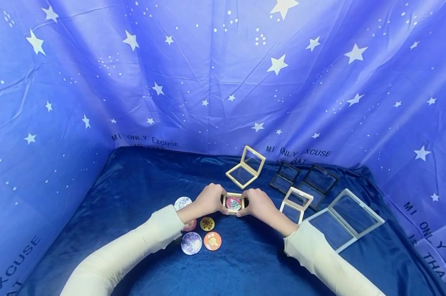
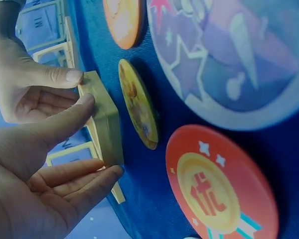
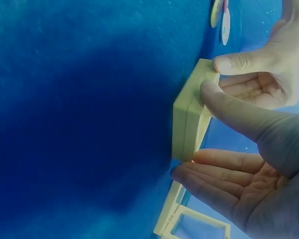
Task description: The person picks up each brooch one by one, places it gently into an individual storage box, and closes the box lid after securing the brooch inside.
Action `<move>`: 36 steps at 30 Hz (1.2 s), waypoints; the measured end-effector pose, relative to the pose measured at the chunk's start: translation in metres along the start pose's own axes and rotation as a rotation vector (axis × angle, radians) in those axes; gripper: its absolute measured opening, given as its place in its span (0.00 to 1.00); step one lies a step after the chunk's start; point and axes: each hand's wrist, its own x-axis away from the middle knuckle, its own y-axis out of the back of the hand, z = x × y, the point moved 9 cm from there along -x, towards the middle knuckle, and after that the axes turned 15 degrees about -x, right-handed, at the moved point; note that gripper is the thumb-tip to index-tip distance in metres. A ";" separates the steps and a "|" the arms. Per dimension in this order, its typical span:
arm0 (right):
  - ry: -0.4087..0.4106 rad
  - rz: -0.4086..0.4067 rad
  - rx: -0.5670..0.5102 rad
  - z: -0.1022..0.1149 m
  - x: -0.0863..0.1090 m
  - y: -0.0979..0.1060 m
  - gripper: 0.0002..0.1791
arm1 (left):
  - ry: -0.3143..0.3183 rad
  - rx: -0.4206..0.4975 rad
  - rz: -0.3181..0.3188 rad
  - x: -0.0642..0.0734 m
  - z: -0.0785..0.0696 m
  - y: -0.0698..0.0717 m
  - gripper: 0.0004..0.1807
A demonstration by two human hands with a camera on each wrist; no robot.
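Note:
A small gold-rimmed display frame (image 1: 234, 195) is closed, with a red round badge (image 1: 233, 203) bearing a green tree showing through its window. My left hand (image 1: 209, 199) grips its left end, and my right hand (image 1: 259, 202) holds the right end. Seen in the left wrist view, the frame (image 2: 107, 127) has its thick pale-yellow side turned to the camera, thumbs on one edge and fingertips on the opposite one. The right wrist view shows the same grip around the frame (image 3: 188, 114), with a seam running along its side.
Several round badges lie left of the hands, among them a yellow one (image 1: 207, 224), an orange one (image 1: 212, 241) and a purple one (image 1: 191, 243). Opened frames stand behind and right: gold (image 1: 241, 165), black (image 1: 285, 191), pale pink (image 1: 306, 193) and a large white one (image 1: 367, 234).

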 end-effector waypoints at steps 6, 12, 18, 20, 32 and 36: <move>0.008 0.034 -0.008 0.002 0.000 0.016 0.22 | 0.022 0.035 -0.016 0.000 0.003 0.004 0.14; -0.005 0.039 -0.021 0.002 0.003 0.052 0.27 | 0.110 0.057 -0.054 0.002 0.010 0.009 0.15; -0.046 0.051 -0.026 -0.008 0.013 0.095 0.28 | 0.188 0.078 -0.043 0.003 0.018 0.006 0.15; -0.060 0.053 -0.035 -0.013 0.018 0.107 0.28 | 0.205 0.079 -0.038 0.003 0.020 0.005 0.15; -0.166 0.073 -0.056 -0.058 0.042 0.136 0.27 | 0.252 0.140 0.016 0.004 0.027 -0.002 0.10; -0.185 0.086 -0.055 -0.071 0.047 0.135 0.23 | 0.256 0.159 0.047 0.004 0.026 -0.002 0.07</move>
